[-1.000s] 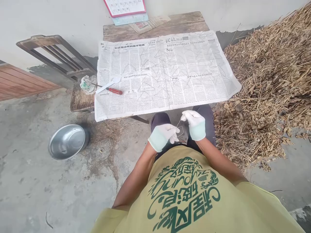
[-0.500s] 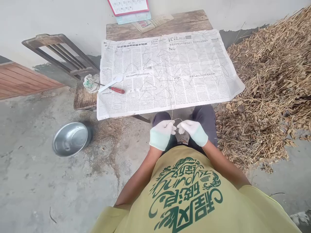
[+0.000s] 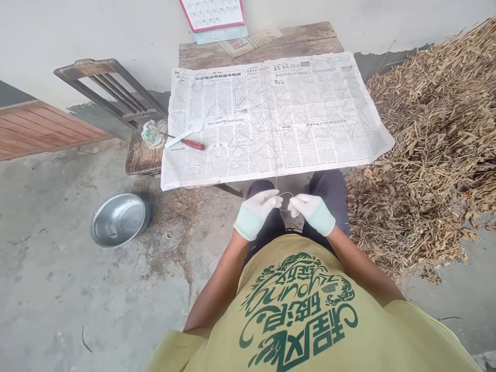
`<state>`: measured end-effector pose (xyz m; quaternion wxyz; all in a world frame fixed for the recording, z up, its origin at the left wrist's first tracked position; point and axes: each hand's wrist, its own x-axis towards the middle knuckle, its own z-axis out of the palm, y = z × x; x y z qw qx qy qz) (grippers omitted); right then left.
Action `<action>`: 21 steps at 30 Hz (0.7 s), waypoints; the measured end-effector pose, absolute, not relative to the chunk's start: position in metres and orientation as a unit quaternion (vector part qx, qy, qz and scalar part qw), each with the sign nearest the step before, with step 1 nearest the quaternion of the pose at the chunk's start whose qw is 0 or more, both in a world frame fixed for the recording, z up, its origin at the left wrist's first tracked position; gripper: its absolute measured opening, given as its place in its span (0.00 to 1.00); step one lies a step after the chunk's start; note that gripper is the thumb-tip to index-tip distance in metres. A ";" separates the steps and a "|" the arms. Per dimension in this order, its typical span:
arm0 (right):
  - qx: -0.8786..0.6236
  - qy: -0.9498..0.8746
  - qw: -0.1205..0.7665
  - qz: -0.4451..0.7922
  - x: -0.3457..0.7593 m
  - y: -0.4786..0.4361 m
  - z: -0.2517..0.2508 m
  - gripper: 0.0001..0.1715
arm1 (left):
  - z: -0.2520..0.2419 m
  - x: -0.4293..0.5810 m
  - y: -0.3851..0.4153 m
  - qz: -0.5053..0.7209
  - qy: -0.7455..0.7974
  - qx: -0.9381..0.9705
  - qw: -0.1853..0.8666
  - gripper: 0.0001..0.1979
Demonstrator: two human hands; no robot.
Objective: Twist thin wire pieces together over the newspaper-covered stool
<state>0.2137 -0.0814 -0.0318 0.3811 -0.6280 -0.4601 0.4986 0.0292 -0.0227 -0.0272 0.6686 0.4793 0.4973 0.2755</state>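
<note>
Both my hands wear white gloves with pale green cuffs and meet above my lap, just in front of the table edge. A thin wire (image 3: 285, 193) curves in a small loop between them. My left hand (image 3: 260, 206) pinches one side of the loop, and my right hand (image 3: 310, 208) pinches the other. One strand runs up from the left fingertips onto the newspaper (image 3: 248, 170) covering the table. Several thin bent wire shapes (image 3: 242, 137) lie spread over the printed sheets.
On the table's left corner rest a red-handled screwdriver (image 3: 194, 144), a white spoon-like tool (image 3: 184, 135) and a crumpled plastic bag (image 3: 154, 135). A wooden chair (image 3: 145, 151) stands left, a metal basin (image 3: 119, 221) on the floor. Dry stalks (image 3: 422, 155) are heaped right. A calendar (image 3: 212, 11) leans behind.
My hands have drawn slightly apart, and the wire loop between them looks wider. The whole view has shifted a little, so the table and chair appear farther right.
</note>
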 end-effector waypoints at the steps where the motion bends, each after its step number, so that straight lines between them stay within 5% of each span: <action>1: -0.629 -0.460 0.378 0.500 0.214 -0.081 -0.032 0.20 | -0.029 0.029 -0.022 0.276 0.501 0.476 0.668 0.19; 11: -0.621 -0.479 0.364 0.503 0.213 -0.081 -0.034 0.20 | -0.041 0.036 -0.024 0.278 0.579 0.477 0.600 0.06; 21: -0.615 -0.507 0.337 0.501 0.221 -0.083 -0.052 0.26 | -0.016 0.007 0.015 0.316 0.616 0.506 0.515 0.06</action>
